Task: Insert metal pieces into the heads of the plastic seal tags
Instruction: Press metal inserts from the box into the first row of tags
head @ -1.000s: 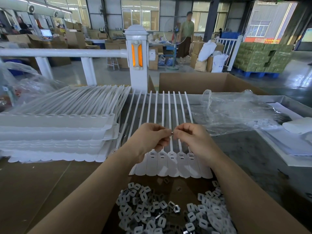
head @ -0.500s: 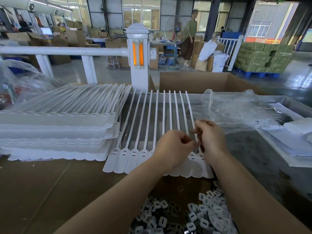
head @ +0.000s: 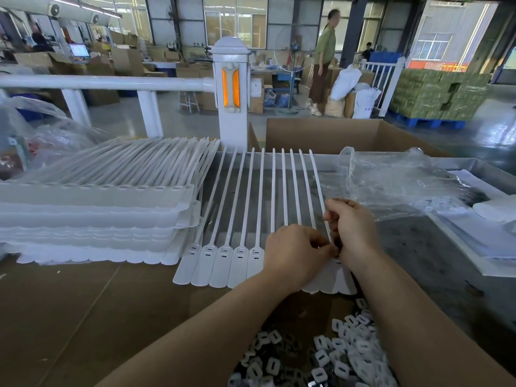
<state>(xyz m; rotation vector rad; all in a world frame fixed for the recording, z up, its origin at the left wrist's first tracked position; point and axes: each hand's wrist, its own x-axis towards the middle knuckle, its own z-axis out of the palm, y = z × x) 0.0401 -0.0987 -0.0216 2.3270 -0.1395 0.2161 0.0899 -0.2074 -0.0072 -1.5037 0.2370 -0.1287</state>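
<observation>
A joined strip of white plastic seal tags (head: 240, 238) lies flat on the table (head: 83, 303), straps pointing away from the person and flat heads toward the near edge. Five heads at the left end of the strip lie uncovered; the heads at the right end sit under both hands.

The left hand (head: 293, 255) rests over the strip with its fingers curled and its fingertips pinched together at the right-hand heads. The right hand (head: 353, 233) is just beside it, touching it, fingers curled inward above the last strap. Whether either hand holds a metal piece cannot be told; the fingertips hide that spot.

Small white and metal pieces (head: 335, 356) lie heaped in a cardboard box (head: 435, 325) at the near edge, below the forearms. A stack of further tag strips (head: 95, 208) sits to the left of the working strip. A crumpled clear plastic bag (head: 396, 185) lies to the right, near the right hand.
</observation>
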